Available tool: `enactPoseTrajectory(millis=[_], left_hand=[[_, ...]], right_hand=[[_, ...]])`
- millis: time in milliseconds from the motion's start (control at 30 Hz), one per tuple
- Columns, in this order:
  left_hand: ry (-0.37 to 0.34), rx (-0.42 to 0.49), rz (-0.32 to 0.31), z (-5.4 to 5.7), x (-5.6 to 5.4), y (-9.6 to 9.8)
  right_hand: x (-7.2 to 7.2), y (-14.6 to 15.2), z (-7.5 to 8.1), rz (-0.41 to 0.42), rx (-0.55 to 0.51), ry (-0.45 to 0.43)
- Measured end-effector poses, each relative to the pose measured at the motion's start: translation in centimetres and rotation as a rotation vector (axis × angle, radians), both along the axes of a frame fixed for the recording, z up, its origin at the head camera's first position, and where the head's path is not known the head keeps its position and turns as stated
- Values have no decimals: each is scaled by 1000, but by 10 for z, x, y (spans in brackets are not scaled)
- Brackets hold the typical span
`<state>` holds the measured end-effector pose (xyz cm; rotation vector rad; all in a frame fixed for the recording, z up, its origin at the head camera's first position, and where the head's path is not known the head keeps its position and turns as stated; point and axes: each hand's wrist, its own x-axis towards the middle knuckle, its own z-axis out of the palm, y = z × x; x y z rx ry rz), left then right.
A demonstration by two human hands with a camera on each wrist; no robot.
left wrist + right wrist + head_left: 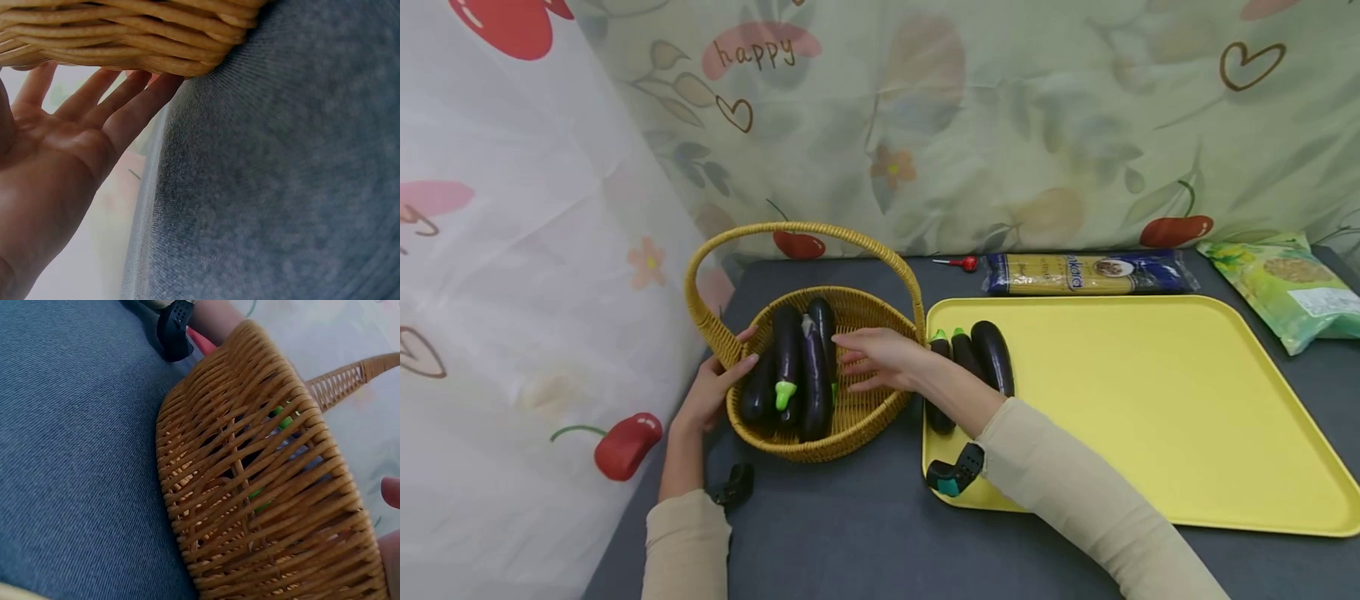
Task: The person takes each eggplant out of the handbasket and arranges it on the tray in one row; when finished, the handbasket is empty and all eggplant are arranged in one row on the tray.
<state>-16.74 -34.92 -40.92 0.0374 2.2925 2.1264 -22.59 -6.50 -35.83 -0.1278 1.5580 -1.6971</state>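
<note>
A woven wicker basket (pixel 827 450) with a tall arched handle stands on the left part of the table. Several dark eggplants (pixel 815 387) lie inside, mostly toward its left side. My left hand (pixel 707 390) holds the basket's left rim, thumb over the edge; in the left wrist view its fingers lie against the outer weave. Over the right half of the basket is my right hand (pixel 880 358), fingers loosely extended, with nothing in them. Three more eggplants (pixel 992 354) lie at the left end of a yellow tray (pixel 1150 417), partly behind my right forearm.
Behind the tray lie a pasta packet (pixel 1090 273) and a small red-headed object (pixel 967 263). A green bag (pixel 1288 287) sits at the back right. Printed cloth (pixel 1000 125) hangs along the back and left of the dark table (pixel 850 542).
</note>
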Motion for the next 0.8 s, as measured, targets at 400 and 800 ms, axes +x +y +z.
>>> enactPoseTrajectory(millis=[400,800], left_hand=[[2,5,-2,-1,0,0],[3,21,-11,-1,-1,-1]], right_hand=[[-3,-16,-11,15,15,-36],[-1,-23,-16,35,31,-6]])
